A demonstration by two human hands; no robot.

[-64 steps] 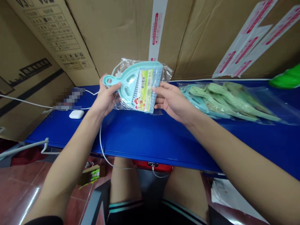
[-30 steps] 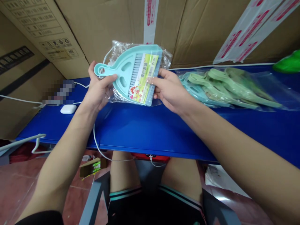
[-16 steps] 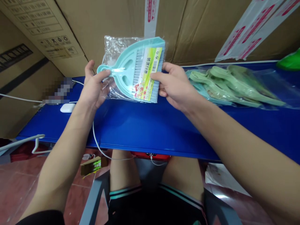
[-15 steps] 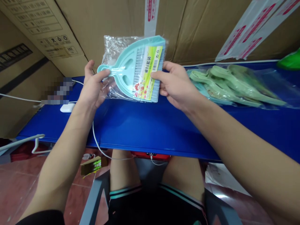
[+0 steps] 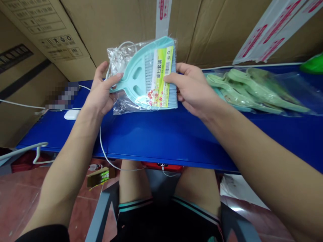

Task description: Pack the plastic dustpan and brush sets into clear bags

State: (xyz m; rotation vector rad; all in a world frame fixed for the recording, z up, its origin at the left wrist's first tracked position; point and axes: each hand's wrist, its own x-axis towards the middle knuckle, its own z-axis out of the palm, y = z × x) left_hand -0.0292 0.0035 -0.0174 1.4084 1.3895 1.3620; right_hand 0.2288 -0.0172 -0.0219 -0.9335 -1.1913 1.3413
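A light-blue dustpan and brush set (image 5: 137,75) in a clear plastic bag is held up above the blue table (image 5: 156,137). A yellow-green label (image 5: 163,67) lies over the bristles, with print and a barcode facing me. My left hand (image 5: 102,92) pinches the handle end through the bag, thumb on top. My right hand (image 5: 190,87) grips the wide bristle end, its thumb on the label's edge; the fingers behind are partly hidden. Crumpled spare film stands out around the handle.
Bagged light-green dustpan sets (image 5: 254,89) lie in a pile at the right. A white earphone case (image 5: 72,114) and a white cable (image 5: 102,144) are at the left. Cardboard boxes (image 5: 131,20) stand behind the table. A green object (image 5: 313,65) sits at the far right.
The bagged set has tilted and turned slightly, with its handle end lower and the label facing me more squarely. Both hands keep their hold.
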